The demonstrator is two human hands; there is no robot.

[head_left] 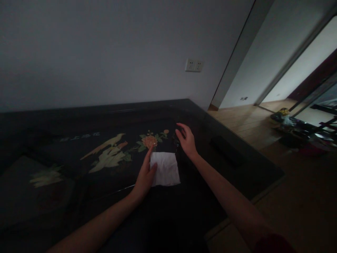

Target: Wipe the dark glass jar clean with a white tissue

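My left hand (146,172) holds a white cloth or tissue (165,169) by its left edge, with the thumb lying over it. The sheet is roughly square and lightly creased. Beyond its upper right corner is my right hand (186,141), fingers curved and thumb apart from the index finger. Close by its fingertips is a small, dark, shiny thing (176,139), perhaps beaded; the dim light hides its kind and whether I touch it. Both hands are over a glossy black table (189,196) decorated with birds (109,151) and a pink flower (149,141).
A dark, oblong object (226,150) lies on the table to the right of my right hand. Behind the table rises a pale wall with a double socket (194,65). Wooden floor (244,116) runs along the right side, where assorted items (286,121) are heaped.
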